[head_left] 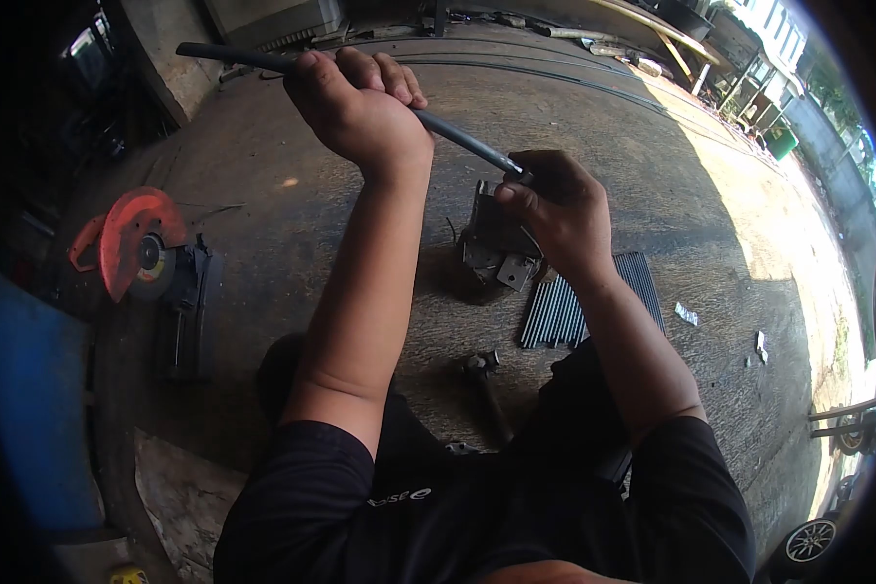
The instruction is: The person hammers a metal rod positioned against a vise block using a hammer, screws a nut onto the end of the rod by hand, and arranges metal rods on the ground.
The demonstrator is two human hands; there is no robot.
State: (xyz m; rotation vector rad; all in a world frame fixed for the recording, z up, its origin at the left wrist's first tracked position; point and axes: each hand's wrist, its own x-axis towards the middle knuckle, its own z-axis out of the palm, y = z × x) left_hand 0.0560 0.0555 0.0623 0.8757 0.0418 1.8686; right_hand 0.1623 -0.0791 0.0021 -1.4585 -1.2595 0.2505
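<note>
A dark grey metal rod [465,142] is held up slantwise in front of me, its far-left end looking flattened. My left hand [368,109] is wrapped around it near the middle. At its lower right end, my right hand [561,206] grips the tip, where a shiny spot shows; the fingers partly hide that end. Below my right hand stands a dark metal block with a bracket [501,255], apart from the rod. Under my right forearm lies a bundle of cut metal rods [553,313]. Between my knees a hammer [487,389] rests on the floor.
To the left stands a cut-off saw with a red guard [138,238] and a dark base. Long rods [516,66] lie across the floor at the back. Foil scraps [686,314] are on the right. A blue panel [31,409] is at the left edge.
</note>
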